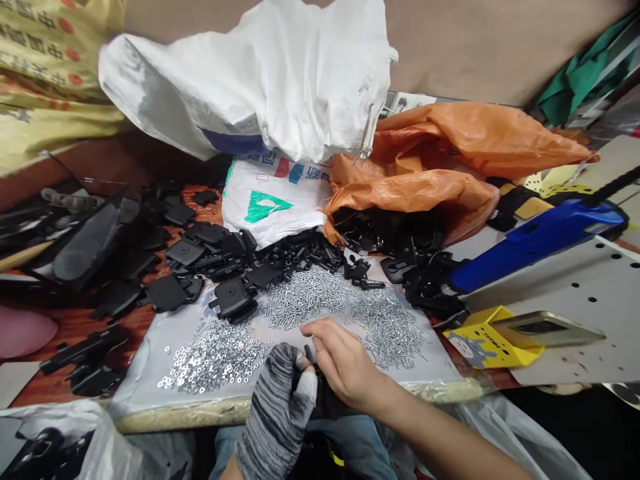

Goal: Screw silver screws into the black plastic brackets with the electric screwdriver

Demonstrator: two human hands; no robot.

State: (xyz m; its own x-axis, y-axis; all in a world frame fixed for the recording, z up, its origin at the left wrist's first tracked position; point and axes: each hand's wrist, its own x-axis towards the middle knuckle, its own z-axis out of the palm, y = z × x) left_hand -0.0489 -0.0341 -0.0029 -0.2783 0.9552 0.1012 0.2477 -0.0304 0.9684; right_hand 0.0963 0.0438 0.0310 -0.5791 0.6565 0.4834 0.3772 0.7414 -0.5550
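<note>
My left hand [279, 407], in a grey striped knit glove, is closed around a black plastic part [311, 353] near the front edge of the work surface. My bare right hand [345, 363] meets it from the right, its fingers bent against the same part. Most of the part is hidden between the hands, so whether a small screw or washer is there I cannot make out. Just left of the glove lies a spread of silver washers [215, 357]. Small silver screws lie beyond the hands in one heap [305, 297] and to the right in another [393, 327].
Flat black plastic pieces [233, 300] lie behind the washers. A white woven sack [280, 200] and an orange sack [410, 190] stand at the back. At right are a blue power screwdriver [540, 240] and a yellow holder [495, 340] with a phone [550, 328].
</note>
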